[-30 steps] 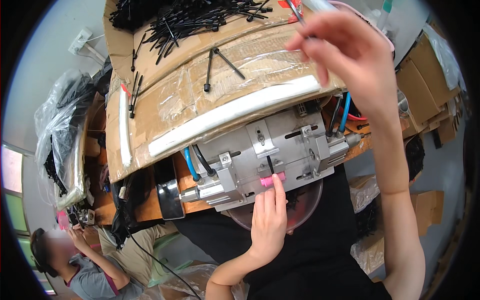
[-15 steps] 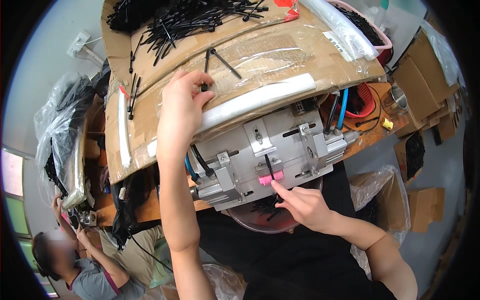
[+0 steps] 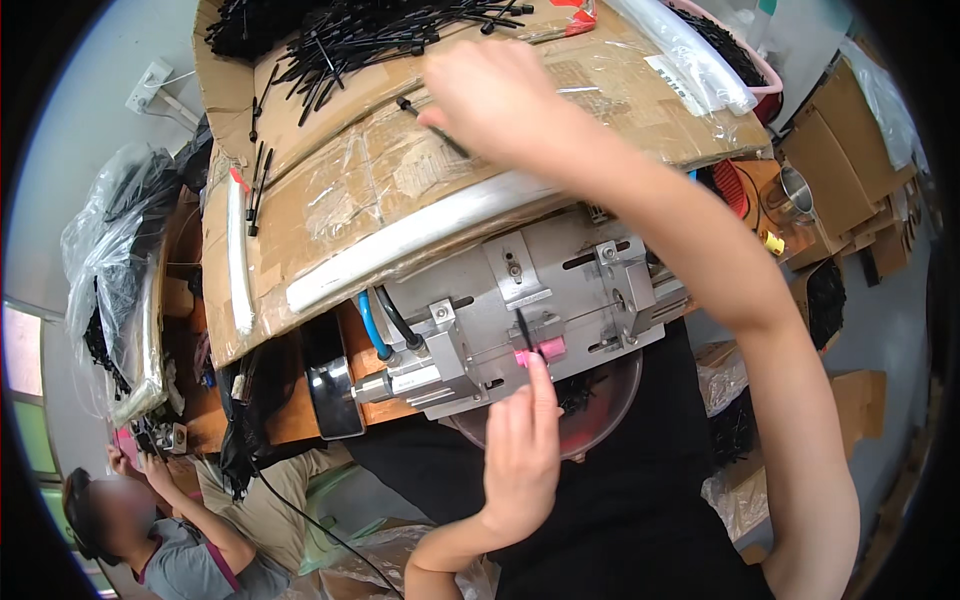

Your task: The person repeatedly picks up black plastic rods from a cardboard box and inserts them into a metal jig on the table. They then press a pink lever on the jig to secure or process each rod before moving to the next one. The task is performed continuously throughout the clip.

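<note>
My left hand is at the metal fixture, its index finger stretched out and the other fingers bent. The fingertip rests at the near end of a slim black rod, which lies across a small pink block. Up on the cardboard, my right hand is bent over, slightly blurred, with most fingers hidden. Just under its thumb lies another black rod with a thicker head; whether the hand grips it does not show.
Behind my right hand lies a pile of black rods. A round bowl with black pieces sits below the fixture. Blue and black hoses run beside it. At the lower left, another person works. Cardboard boxes stand at right.
The hands have swapped places: my left came down from the cardboard to the pink block, while my right rose from there to the cardboard. One of two rods there no longer shows.
</note>
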### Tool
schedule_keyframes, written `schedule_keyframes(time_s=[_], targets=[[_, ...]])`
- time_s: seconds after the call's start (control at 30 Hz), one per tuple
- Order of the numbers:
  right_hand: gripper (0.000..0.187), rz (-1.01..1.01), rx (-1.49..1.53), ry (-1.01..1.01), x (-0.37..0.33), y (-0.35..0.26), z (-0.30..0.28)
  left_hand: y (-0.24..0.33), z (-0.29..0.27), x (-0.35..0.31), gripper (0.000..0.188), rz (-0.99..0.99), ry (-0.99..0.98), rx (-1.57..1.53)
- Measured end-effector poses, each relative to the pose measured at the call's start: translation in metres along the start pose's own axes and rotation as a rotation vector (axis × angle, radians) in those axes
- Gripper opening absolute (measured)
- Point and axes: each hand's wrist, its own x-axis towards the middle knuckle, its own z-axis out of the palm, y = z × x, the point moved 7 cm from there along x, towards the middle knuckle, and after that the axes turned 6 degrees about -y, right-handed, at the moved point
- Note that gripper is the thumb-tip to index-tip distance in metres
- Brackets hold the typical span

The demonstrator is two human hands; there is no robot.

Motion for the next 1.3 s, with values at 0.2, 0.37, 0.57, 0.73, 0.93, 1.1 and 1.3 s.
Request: schedule_keyframes(time_s=[0.2, 0.37, 0.57, 0.73, 0.93, 1.1, 1.3], targets=[[0.017, 0.047, 0.167, -0.392, 0.052, 0.008, 0.025, 0.0, 0.033, 0.004, 0.066, -0.042, -0.085, 0.159], [0.027, 0.049, 0.179, -0.21, 0.036, 0.047, 0.016, 0.0, 0.029, 0.009, 0.065, -0.004, -0.109, 0.191], [0.023, -0.031, 0.336, -0.236, 0.024, 0.008, -0.003, -0.057, -0.089, 0.051, 0.032, -0.034, 0.181, 0.117], [0.04, -0.229, 0.207, -0.303, 0.031, -0.088, 0.038, -0.23, -0.16, 0.136, 0.021, -0.238, 0.26, 0.414], [0.017, -0.447, 0.221, -0.287, 0.017, -0.117, 0.048, -0.205, -0.14, 0.151, 0.015, -0.14, 0.221, 0.086], [0.024, -0.638, 0.332, -0.271, -0.016, -0.116, 0.027, -0.179, -0.137, 0.158, 0.019, -0.043, 0.239, 0.101], [0.01, -0.713, 0.316, 0.238, -0.044, -0.065, -0.003, -0.141, -0.138, 0.115, 0.017, -0.07, 0.404, 0.024]])
